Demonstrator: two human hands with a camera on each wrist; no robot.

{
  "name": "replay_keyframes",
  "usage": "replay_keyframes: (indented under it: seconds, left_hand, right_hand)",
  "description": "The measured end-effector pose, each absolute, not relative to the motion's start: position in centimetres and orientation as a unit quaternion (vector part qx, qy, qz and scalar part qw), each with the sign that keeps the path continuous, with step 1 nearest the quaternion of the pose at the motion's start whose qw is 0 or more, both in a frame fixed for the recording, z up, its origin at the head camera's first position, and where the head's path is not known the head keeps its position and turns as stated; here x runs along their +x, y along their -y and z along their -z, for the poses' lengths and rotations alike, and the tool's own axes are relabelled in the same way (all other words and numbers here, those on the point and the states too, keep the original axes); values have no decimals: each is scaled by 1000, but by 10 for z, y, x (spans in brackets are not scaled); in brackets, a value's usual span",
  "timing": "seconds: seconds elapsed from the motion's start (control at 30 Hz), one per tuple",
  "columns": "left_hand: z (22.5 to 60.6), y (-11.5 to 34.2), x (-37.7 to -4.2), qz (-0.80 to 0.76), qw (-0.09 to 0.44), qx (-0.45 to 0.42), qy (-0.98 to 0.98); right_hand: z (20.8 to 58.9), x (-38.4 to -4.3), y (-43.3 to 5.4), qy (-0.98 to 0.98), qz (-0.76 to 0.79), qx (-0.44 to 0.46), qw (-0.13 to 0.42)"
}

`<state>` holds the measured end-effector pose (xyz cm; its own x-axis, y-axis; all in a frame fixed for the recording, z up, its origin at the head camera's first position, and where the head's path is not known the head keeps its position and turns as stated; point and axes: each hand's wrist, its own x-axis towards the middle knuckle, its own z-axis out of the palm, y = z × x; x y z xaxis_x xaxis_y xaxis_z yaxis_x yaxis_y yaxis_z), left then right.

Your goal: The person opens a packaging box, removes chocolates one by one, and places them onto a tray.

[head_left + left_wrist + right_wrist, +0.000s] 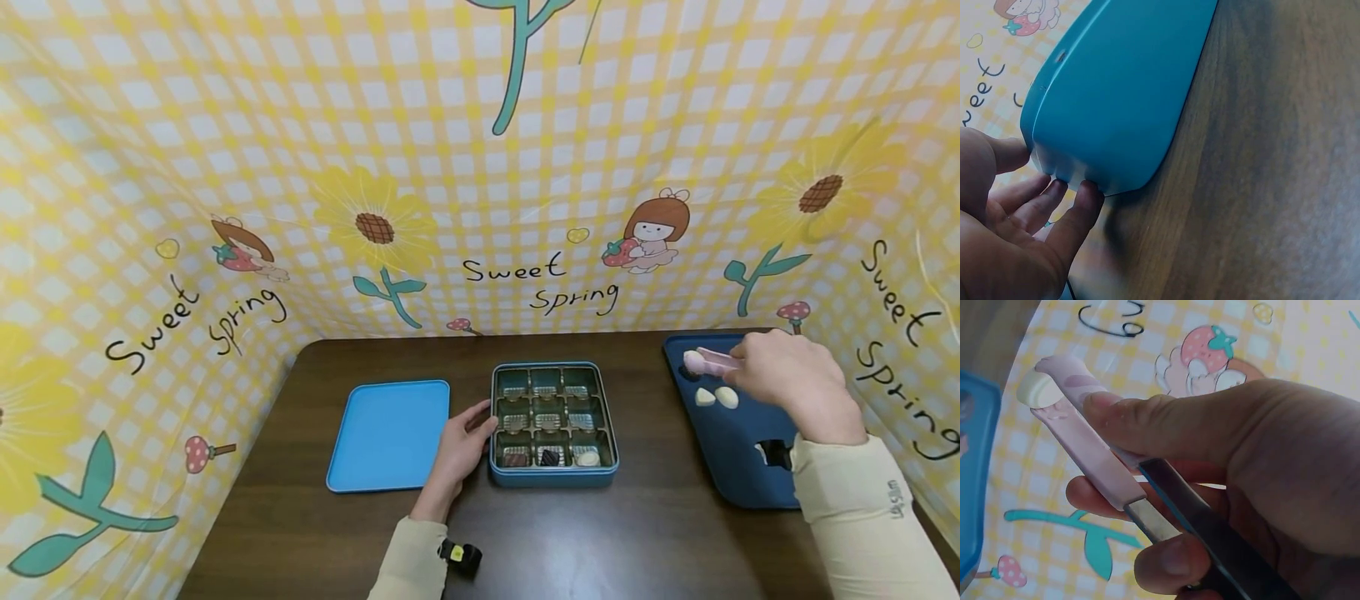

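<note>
My right hand (pixel 791 375) grips pink-tipped tongs (pixel 720 361) with metal handles over the dark blue tray (pixel 750 479). A cream-white chocolate (pixel 1040 390) is pinched between the tong tips in the right wrist view. Two more white chocolates (pixel 726 397) lie on the tray, and a dark piece shows below the tips. With its fingertips and thumb, my left hand (pixel 459 450) touches the left side of a blue box (pixel 555 477). Inside the box is a clear divided insert; its front row holds a brown chocolate (pixel 516 459), a dark one (pixel 550 457) and a white one (pixel 588 458).
A light blue lid (pixel 390 433) lies flat left of the box, close to my left forearm. The dark wooden table (pixel 645 542) is bordered at the back and sides by a yellow checked cloth (pixel 480 192). The tray stands near the right side cloth.
</note>
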<state>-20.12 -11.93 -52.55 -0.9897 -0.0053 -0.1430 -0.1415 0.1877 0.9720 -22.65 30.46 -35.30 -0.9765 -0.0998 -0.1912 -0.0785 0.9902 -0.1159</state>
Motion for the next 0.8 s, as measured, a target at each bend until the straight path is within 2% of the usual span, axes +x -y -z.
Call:
replay_keyframes:
  seconds: [0.43, 0.8]
  left_hand:
    - [526, 119, -201, -635, 56, -53, -768]
    - [527, 119, -202, -637, 55, -49, -767]
  right_hand:
    - [359, -222, -343, -990, 62, 17, 128]
    - [372, -221, -357, -988, 53, 67, 126]
